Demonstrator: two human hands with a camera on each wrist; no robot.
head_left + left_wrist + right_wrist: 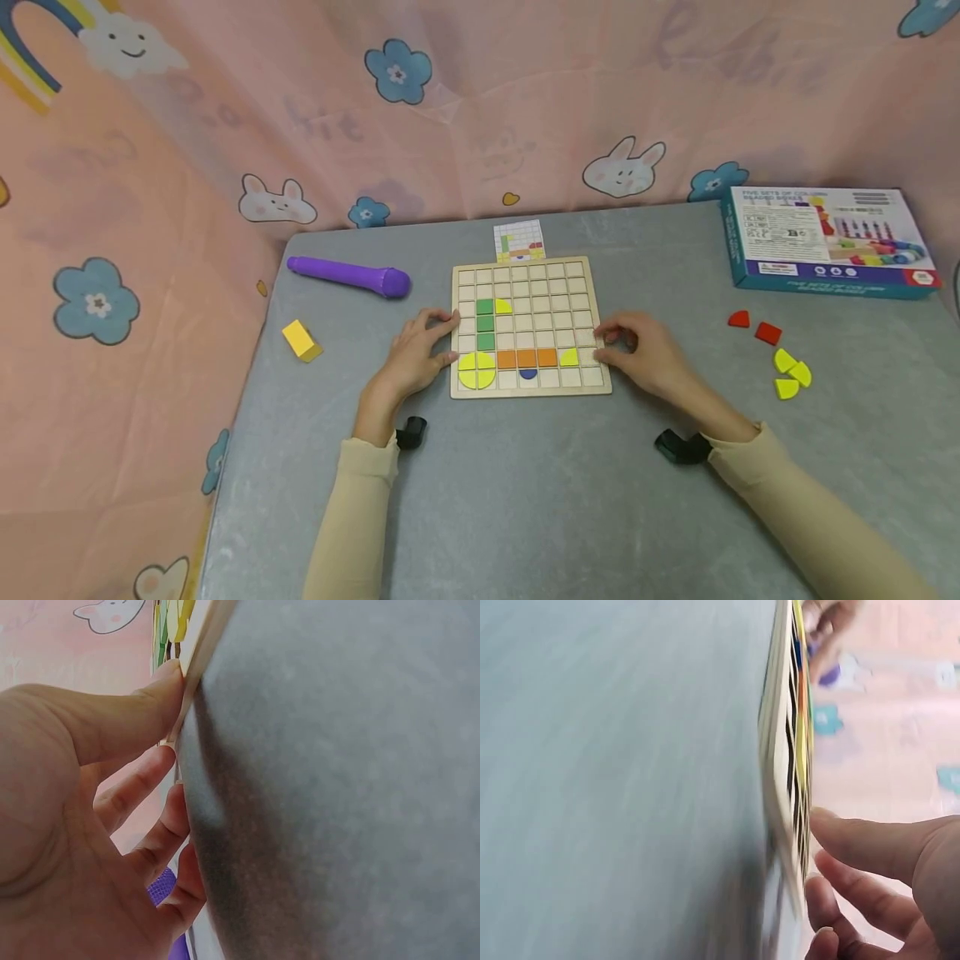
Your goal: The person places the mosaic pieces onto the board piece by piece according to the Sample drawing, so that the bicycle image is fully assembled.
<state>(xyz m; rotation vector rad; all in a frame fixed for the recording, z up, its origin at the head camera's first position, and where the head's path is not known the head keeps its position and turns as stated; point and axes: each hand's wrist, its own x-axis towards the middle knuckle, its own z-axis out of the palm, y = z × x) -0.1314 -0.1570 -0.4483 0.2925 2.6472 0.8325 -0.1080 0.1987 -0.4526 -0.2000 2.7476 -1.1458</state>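
Note:
A square wooden grid board (pixel 531 394) lies on the table between both hands. My left hand (pixel 408 357) holds its left edge, with the thumb (pixel 161 694) against the rim. At the right edge, my right hand (pixel 648 354) grips with thumb and bent fingers. On the board are a column of green squares (pixel 486 323), a row of orange squares (pixel 527 358), and a blue half-round piece (pixel 528 374). Yellow quarter-rounds form a circle (pixel 468 379) at lower left. Single yellow quarter-rounds lie beside the top green square and right of the orange row.
A printed pattern card (pixel 517 236) lies behind the board. To the left are a purple microphone (pixel 348 277) and a yellow block (pixel 302 340). Loose red pieces (pixel 768 333) and yellow pieces (pixel 786 388) lie at right, below a toy box (pixel 832 242). A pink curtain (pixel 480 108) hangs behind.

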